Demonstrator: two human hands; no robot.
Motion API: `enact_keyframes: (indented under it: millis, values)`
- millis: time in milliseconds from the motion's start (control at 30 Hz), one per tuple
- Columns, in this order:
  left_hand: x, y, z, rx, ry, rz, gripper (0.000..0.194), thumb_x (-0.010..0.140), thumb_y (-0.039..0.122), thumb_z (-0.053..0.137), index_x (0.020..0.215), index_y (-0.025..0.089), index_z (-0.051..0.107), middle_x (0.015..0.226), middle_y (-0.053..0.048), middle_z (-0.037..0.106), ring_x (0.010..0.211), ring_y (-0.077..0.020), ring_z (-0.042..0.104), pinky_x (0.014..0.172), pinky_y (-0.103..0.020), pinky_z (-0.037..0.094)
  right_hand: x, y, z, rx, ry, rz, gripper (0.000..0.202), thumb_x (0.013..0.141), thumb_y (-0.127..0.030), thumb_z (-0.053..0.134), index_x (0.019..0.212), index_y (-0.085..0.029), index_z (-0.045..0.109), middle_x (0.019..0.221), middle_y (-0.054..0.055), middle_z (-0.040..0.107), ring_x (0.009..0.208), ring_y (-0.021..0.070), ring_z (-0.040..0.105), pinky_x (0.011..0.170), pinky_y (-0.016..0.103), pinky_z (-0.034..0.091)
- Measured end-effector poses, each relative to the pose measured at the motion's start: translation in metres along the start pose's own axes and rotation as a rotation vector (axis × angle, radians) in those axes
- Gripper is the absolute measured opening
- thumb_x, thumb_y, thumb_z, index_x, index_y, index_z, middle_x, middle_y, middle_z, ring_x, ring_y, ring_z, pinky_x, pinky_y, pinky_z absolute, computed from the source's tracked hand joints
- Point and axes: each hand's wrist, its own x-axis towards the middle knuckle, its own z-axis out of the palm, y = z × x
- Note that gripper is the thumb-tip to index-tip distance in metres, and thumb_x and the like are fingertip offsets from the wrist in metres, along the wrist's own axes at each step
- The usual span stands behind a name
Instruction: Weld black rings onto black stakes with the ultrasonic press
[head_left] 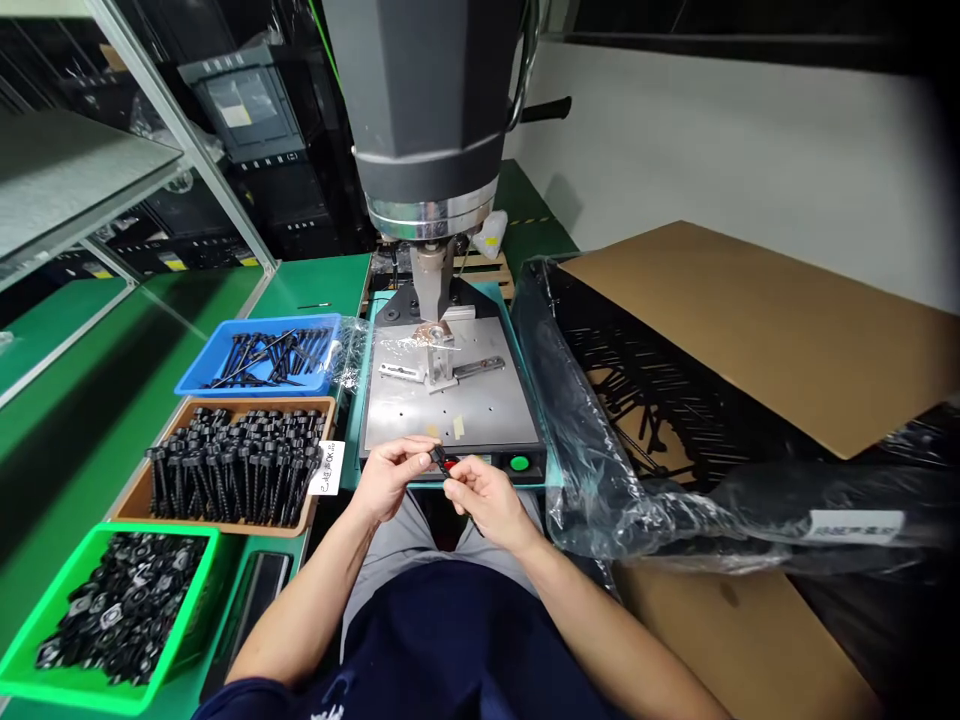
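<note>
My left hand (391,476) and my right hand (487,500) meet just in front of the machine's front edge. Between their fingertips is a small black plastic part (440,459), with its head at the left fingers and the rest running down toward the right ones. Both hands are closed in a pinch, and the fingers hide much of the part. Beyond them stands a metal fixture (440,360) on the steel base plate (405,425), directly under the tapered horn (432,290) of an ultrasonic welder (424,100).
On my left stand a blue tray (259,322) of black rods, a brown bin (225,402) of upright ribbed black parts, and a green bin (214,545) of small black caps. A green button (519,463) sits on the machine's front. At right, plastic wrap (570,400) and cardboard (765,310) surround more rods.
</note>
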Motion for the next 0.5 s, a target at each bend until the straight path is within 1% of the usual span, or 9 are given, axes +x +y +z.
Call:
enact_keyframes:
  millis: [67, 133, 200, 300, 333, 367, 433, 500]
  values:
    - [0.005, -0.005, 0.007, 0.086, -0.007, 0.058, 0.017, 0.068, 0.029, 0.081, 0.081, 0.019, 0.077, 0.100, -0.009, 0.073, 0.100, -0.0244, 0.065, 0.088, -0.036, 0.050, 0.005, 0.000, -0.003, 0.028, 0.001, 0.007, 0.030, 0.082, -0.045, 0.067, 0.094, -0.019, 0.056, 0.070, -0.002, 0.059, 0.052, 0.0101, 0.051, 0.052, 0.024, 0.040]
    - [0.011, -0.012, 0.014, 0.160, -0.026, 0.084, 0.017, 0.071, 0.031, 0.079, 0.083, 0.019, 0.077, 0.099, -0.010, 0.073, 0.099, -0.0242, 0.065, 0.091, -0.038, 0.049, 0.011, 0.000, -0.008, 0.043, 0.013, -0.006, 0.037, 0.084, -0.048, 0.064, 0.105, -0.019, 0.057, 0.077, 0.001, 0.062, 0.054, 0.0108, 0.053, 0.053, 0.025, 0.041]
    - [0.019, -0.020, 0.020, 0.198, -0.034, 0.092, 0.018, 0.073, 0.032, 0.077, 0.084, 0.019, 0.077, 0.104, -0.010, 0.071, 0.098, -0.0237, 0.065, 0.091, -0.038, 0.049, 0.018, 0.001, -0.012, 0.039, 0.033, -0.027, 0.039, 0.087, -0.050, 0.060, 0.108, -0.018, 0.058, 0.078, 0.001, 0.062, 0.053, 0.0103, 0.052, 0.053, 0.025, 0.041]
    - [0.037, -0.037, 0.025, 0.192, 0.002, 0.091, 0.020, 0.071, 0.031, 0.079, 0.085, 0.017, 0.076, 0.113, -0.011, 0.067, 0.104, -0.0233, 0.063, 0.092, -0.035, 0.048, 0.029, 0.004, -0.021, 0.054, 0.069, -0.012, 0.041, 0.087, -0.052, 0.057, 0.108, -0.017, 0.059, 0.071, -0.001, 0.058, 0.048, 0.0090, 0.048, 0.049, 0.024, 0.037]
    - [0.044, -0.043, 0.025, 0.159, 0.046, 0.068, 0.022, 0.070, 0.030, 0.080, 0.086, 0.016, 0.075, 0.112, -0.011, 0.067, 0.104, -0.0226, 0.063, 0.092, -0.034, 0.048, 0.033, 0.006, -0.025, 0.060, 0.094, 0.002, 0.043, 0.086, -0.053, 0.058, 0.108, -0.017, 0.059, 0.070, -0.002, 0.057, 0.047, 0.0089, 0.046, 0.048, 0.024, 0.037]
    - [0.051, -0.048, 0.023, 0.099, 0.119, 0.033, 0.025, 0.069, 0.029, 0.081, 0.088, 0.016, 0.074, 0.108, -0.011, 0.068, 0.101, -0.0215, 0.063, 0.089, -0.033, 0.049, 0.036, 0.007, -0.029, 0.061, 0.128, 0.012, 0.044, 0.085, -0.053, 0.060, 0.109, -0.017, 0.058, 0.068, -0.002, 0.056, 0.048, 0.0091, 0.046, 0.047, 0.024, 0.036]
    - [0.065, -0.056, 0.016, -0.088, 0.341, -0.047, 0.029, 0.066, 0.024, 0.083, 0.090, 0.014, 0.069, 0.096, -0.009, 0.069, 0.088, -0.0185, 0.066, 0.080, -0.030, 0.052, 0.042, 0.008, -0.039, 0.051, 0.201, 0.006, 0.045, 0.082, -0.053, 0.064, 0.109, -0.017, 0.058, 0.070, -0.002, 0.058, 0.051, 0.0100, 0.048, 0.050, 0.024, 0.039]
    - [0.077, -0.060, 0.005, -0.257, 0.562, -0.071, 0.029, 0.067, 0.018, 0.082, 0.088, 0.015, 0.063, 0.085, -0.006, 0.066, 0.076, -0.0153, 0.067, 0.071, -0.027, 0.054, 0.047, 0.008, -0.049, 0.034, 0.254, -0.010, 0.045, 0.080, -0.051, 0.066, 0.109, -0.017, 0.058, 0.075, 0.000, 0.061, 0.056, 0.0114, 0.052, 0.052, 0.024, 0.041]
